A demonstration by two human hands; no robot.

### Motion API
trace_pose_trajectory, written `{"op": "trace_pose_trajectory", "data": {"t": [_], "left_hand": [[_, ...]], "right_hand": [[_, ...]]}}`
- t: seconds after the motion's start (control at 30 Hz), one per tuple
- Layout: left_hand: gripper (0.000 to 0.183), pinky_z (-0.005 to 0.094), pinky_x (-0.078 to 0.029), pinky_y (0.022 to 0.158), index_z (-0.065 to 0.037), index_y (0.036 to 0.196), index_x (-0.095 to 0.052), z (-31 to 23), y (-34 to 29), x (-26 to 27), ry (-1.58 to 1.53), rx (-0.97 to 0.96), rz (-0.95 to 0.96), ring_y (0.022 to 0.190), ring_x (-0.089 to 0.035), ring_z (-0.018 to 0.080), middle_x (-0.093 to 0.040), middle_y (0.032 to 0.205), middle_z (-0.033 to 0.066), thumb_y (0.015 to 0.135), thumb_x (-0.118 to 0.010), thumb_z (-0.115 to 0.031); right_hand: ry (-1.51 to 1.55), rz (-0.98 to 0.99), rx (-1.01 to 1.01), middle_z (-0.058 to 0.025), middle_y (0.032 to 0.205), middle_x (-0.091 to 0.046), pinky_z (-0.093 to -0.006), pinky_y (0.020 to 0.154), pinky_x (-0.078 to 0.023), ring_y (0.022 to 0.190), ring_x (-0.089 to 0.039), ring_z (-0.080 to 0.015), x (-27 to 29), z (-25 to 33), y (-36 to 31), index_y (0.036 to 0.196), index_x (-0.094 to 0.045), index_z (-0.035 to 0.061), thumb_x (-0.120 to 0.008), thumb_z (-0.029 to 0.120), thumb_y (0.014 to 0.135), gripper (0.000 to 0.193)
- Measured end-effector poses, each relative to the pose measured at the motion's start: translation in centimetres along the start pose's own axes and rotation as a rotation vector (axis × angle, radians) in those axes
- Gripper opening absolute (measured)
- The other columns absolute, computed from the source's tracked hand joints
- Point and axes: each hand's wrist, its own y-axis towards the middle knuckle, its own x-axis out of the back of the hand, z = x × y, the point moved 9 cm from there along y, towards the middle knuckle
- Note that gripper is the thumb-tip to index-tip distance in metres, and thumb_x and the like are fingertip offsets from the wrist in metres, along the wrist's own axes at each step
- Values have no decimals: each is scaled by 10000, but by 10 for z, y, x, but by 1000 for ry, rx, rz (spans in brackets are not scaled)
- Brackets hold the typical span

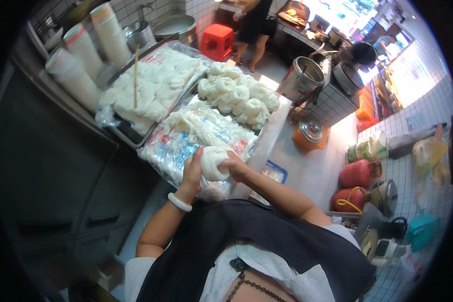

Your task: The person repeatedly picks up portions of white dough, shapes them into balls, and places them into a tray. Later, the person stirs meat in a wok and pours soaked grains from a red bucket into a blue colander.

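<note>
Between my two hands is a coiled bundle of white rice noodles (pixel 214 164), held above a plastic-covered heap. My left hand (pixel 192 170) is wrapped round its left side, a white bangle on the wrist. From the right, my right hand (pixel 232 166) grips the same bundle; some of its fingers are hidden. Loose white noodles (pixel 194 123) lie on the crumpled clear plastic wrap (pixel 168 157) just beyond. Several finished noodle coils (pixel 240 94) sit in rows on a tray at the far right of the table.
A large tray of flat noodles (pixel 158 75) stands at the back left, a wooden chopstick (pixel 136 75) across it. Stacked paper cups (pixel 80 48) line the left. A red stool (pixel 217 42), a steel pot (pixel 303 78) and red gas cylinders (pixel 356 173) stand on the floor. Another person (pixel 256 30) stands beyond.
</note>
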Motion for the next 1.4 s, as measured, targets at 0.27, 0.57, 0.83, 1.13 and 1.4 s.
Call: {"op": "trace_pose_trajectory", "data": {"t": [0.27,0.57,0.83,1.13,1.4], "left_hand": [[278,282,-442,722,-26,992,-425,16,26,19,234,-137,-161,826,-516,143,-518,917,80,915,-392,-292],[414,286,-435,744,-15,1098,-371,36,34,15,243,-173,-87,886,-499,172,-491,993,118,831,-561,-268],[491,229,-447,618,-20,1119,-379,34,23,14,270,-156,-80,732,-516,100,-527,897,53,752,-668,-173],[522,224,-454,591,-18,1094,-399,34,19,13,284,-109,-67,699,-528,100,-537,873,53,708,-714,-175],[416,227,-465,581,-9,1007,-471,38,22,24,282,-145,-121,683,-541,107,-554,845,52,701,-713,-154]], "right_hand": [[-349,-130,93,-35,699,-577,-247,566,-413,642,-513,-117,37,10,11,799,-614,-4,-601,140,541,296],[-513,-207,24,-82,662,-599,-277,529,-434,572,-546,-152,51,-4,17,769,-620,-20,-595,216,570,310],[-595,-138,33,-93,729,-605,-278,632,-440,668,-559,-166,41,-4,15,831,-612,-9,-585,203,563,343],[-765,-144,-12,-135,787,-617,-295,664,-445,725,-584,-192,32,6,9,910,-605,-24,-614,213,551,429],[-698,-99,35,-130,772,-607,-291,665,-441,719,-568,-176,28,2,12,884,-594,-35,-610,229,574,408]]}}
